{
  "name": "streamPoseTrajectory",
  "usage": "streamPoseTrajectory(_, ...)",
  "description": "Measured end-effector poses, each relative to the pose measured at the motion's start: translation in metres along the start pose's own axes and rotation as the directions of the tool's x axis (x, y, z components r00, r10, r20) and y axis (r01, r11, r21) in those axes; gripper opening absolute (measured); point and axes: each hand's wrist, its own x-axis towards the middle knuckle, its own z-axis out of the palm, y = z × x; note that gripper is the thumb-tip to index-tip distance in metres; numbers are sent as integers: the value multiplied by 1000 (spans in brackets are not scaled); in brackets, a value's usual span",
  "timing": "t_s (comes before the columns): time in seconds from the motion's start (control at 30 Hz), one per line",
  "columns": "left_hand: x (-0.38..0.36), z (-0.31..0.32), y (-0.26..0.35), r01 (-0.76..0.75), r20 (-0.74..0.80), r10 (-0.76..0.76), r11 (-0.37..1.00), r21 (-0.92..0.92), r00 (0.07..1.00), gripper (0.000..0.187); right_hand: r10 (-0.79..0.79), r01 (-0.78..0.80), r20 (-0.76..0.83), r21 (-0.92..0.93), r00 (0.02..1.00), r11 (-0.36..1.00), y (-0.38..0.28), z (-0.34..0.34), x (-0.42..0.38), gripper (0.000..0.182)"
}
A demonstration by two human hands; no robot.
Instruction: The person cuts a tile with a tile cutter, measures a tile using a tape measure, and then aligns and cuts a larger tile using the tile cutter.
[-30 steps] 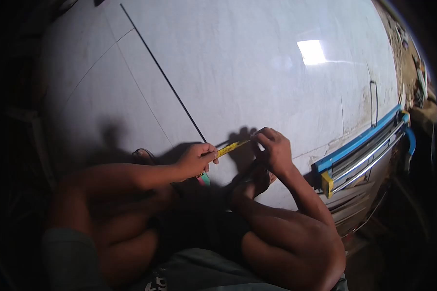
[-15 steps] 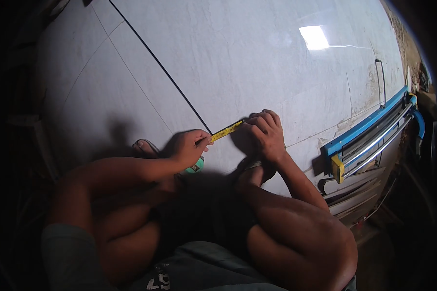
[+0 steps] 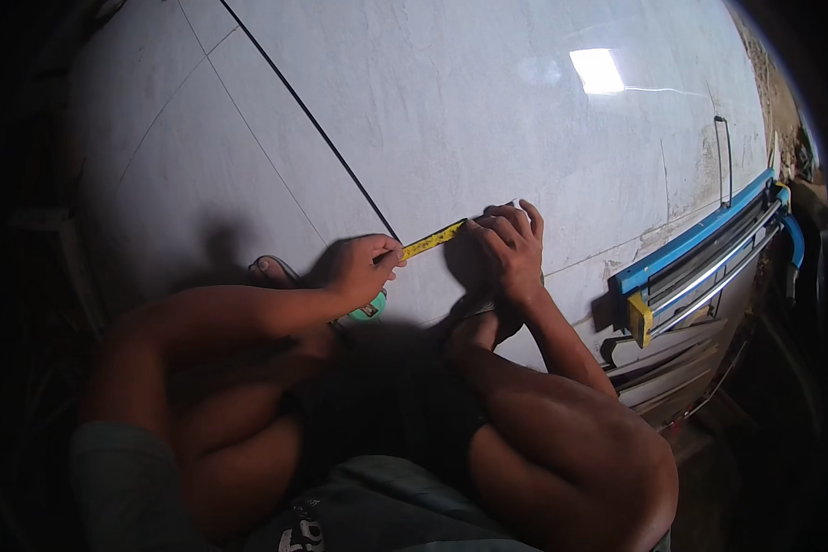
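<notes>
A short stretch of yellow tape measure [image 3: 435,239] spans the gap between my two hands, close above the pale tiled floor. My left hand [image 3: 363,265] pinches its left end between thumb and fingers. The right hand [image 3: 513,247] has its fingers bent around the other end, and a thin dark tip shows near its fingertips, too small to name. Below my left wrist lies a green object [image 3: 369,307] with a dark part, half hidden by the arm. A thin black strip [image 3: 313,120] runs along the floor and ends beside the tape at my left fingers.
On the right stands a blue tile cutter [image 3: 695,241] with metal rails and a yellow end piece. Tile pieces [image 3: 672,368] are stacked below it. My sandalled left foot [image 3: 271,270] rests left of the hands. Thin joint lines cross the floor.
Slightly more yellow tape shows between my hands. The right fingers have shifted and lifted a little, and the dark tip now shows above them. The view has moved slightly.
</notes>
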Motion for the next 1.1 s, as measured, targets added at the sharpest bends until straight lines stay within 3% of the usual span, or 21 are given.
streamPoseTrajectory(0.43, 3, -2, 5, 78, 19, -77, 997, -17, 997, 20, 32, -31, 10, -39, 999, 999, 2, 3, -7, 41)
streamPoseTrajectory(0.77, 4, -2, -1, 1, 16, 0, 999, -51, 1000, 18, 19, -18, 16, -19, 1000, 1000, 3, 2, -5, 42)
streamPoseTrajectory(0.87, 5, -3, -2, 13, 29, -12, 999, -39, 999, 18, 3, -4, -35, -32, 999, 999, 1, 2, -1, 33)
streamPoseTrajectory(1.1, 4, -2, 1, -2, 23, 3, 999, -48, 1000, 17, 7, -7, 12, -18, 1000, 1000, 2, 1, -4, 41)
